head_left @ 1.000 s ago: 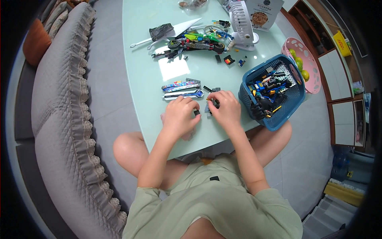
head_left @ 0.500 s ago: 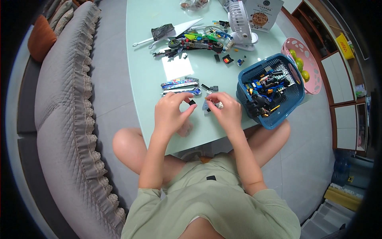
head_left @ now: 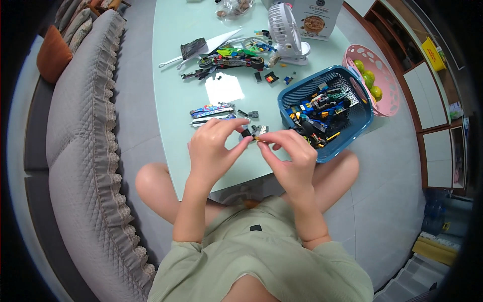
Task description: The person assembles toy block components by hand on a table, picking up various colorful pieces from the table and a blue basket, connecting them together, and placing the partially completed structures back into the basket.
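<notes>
Between the thumb and index finger of my left hand (head_left: 214,146) is a black building brick (head_left: 246,133). My right hand (head_left: 289,153) pinches a small yellowish brick piece (head_left: 257,138) close against the black one; whether the two are joined I cannot tell. Both hands are above the near end of the glass table (head_left: 176,146). Just beyond my fingers lie a few loose grey bricks (head_left: 254,114) and a white piece with dark spots (head_left: 264,129). A folded, patterned strap (head_left: 211,109) lies beyond my left hand.
A blue basket (head_left: 327,151) of mixed bricks stands right of my hands, beside a pink basket (head_left: 387,100) with green fruit. Farther back are a brick-built motorcycle (head_left: 231,61), a white fan (head_left: 284,30) and a box (head_left: 314,20). A grey sofa (head_left: 80,126) runs along the left.
My hands have come together, and the right fingers now hold a small yellowish piece against the black brick. The whole view has shifted slightly, moving the table things leftward.
</notes>
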Action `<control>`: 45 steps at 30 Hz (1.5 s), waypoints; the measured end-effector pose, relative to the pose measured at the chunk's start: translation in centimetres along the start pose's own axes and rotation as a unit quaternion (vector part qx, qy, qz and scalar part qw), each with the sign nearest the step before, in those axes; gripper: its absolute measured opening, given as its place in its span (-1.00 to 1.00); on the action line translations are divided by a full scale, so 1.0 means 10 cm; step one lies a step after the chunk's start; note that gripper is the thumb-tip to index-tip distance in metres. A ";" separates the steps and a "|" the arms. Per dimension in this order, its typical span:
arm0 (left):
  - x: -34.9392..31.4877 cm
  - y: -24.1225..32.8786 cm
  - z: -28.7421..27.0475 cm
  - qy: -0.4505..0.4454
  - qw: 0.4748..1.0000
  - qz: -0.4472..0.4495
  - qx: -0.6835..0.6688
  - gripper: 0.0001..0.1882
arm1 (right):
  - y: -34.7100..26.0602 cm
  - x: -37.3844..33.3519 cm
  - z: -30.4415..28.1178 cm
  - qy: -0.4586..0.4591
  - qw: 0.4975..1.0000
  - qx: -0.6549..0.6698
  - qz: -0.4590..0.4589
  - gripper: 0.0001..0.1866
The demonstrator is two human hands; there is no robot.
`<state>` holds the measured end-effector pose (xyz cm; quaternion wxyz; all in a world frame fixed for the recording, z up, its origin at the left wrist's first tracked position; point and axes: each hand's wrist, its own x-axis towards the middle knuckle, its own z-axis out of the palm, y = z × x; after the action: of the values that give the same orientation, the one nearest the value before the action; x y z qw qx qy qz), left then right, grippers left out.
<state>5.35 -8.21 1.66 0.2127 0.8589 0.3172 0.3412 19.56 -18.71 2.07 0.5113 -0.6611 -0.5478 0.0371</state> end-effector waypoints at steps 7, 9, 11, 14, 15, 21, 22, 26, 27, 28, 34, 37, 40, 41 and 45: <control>0.32 0.50 0.24 -0.034 0.995 0.080 -0.058 -0.66 | 0.17 -0.04 -0.56 0.096 0.994 -0.010 0.047 -0.82; 0.40 0.65 0.36 -0.051 0.989 0.116 -0.080 -0.64 | 0.29 -0.07 -0.69 0.113 0.990 -0.027 0.076 -0.83; 0.43 0.74 0.52 -0.064 0.986 0.124 -0.091 -0.67 | 0.41 -0.09 -0.81 0.120 0.988 -0.041 0.085 -0.84; 0.45 0.83 0.66 -0.088 0.984 0.138 -0.070 -0.69 | 0.56 -0.12 -0.93 0.131 0.983 -0.055 0.114 -0.84; 0.46 0.84 0.71 -0.092 0.983 0.147 -0.056 -0.69 | 0.59 -0.13 -0.96 0.133 0.981 -0.060 0.129 -0.84; 0.44 0.87 0.83 -0.123 0.979 0.161 -0.030 -0.67 | 0.73 -0.19 -0.99 0.130 0.980 -0.043 0.144 -0.82; 0.44 0.87 0.83 -0.120 0.978 0.167 -0.028 -0.68 | 0.74 -0.20 -0.98 0.128 0.981 -0.032 0.141 -0.82; 0.44 0.86 0.84 -0.105 0.980 0.164 -0.028 -0.72 | 0.75 -0.22 -0.98 0.126 0.983 -0.031 0.130 -0.81; 0.43 0.85 0.83 -0.105 0.980 0.164 -0.028 -0.72 | 0.74 -0.22 -0.99 0.123 0.983 -0.036 0.132 -0.81; 0.43 0.83 0.82 -0.095 0.982 0.160 -0.020 -0.71 | 0.73 -0.23 -0.99 0.120 0.983 -0.041 0.135 -0.81; 0.38 0.81 0.71 -0.063 0.988 0.143 -0.019 -0.73 | 0.69 -0.24 -0.98 0.118 0.986 -0.030 0.113 -0.81; 0.35 0.75 0.63 -0.051 0.990 0.132 -0.020 -0.77 | 0.63 -0.22 -0.95 0.112 0.988 -0.030 0.098 -0.81; 0.32 0.65 0.52 -0.032 0.992 0.121 -0.010 -0.81 | 0.54 -0.21 -0.90 0.096 0.990 -0.029 0.096 -0.81; 0.31 0.61 0.50 -0.024 0.993 0.119 -0.005 -0.82 | 0.53 -0.22 -0.88 0.095 0.990 -0.028 0.095 -0.81; 0.23 0.46 0.34 -0.027 0.997 0.074 0.020 -0.77 | 0.44 -0.23 -0.77 0.074 0.995 -0.038 0.064 -0.82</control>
<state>10.98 -10.38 3.04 0.1786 0.8928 0.2537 0.3265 26.43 -24.81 1.40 0.5215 -0.7146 -0.4663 0.0003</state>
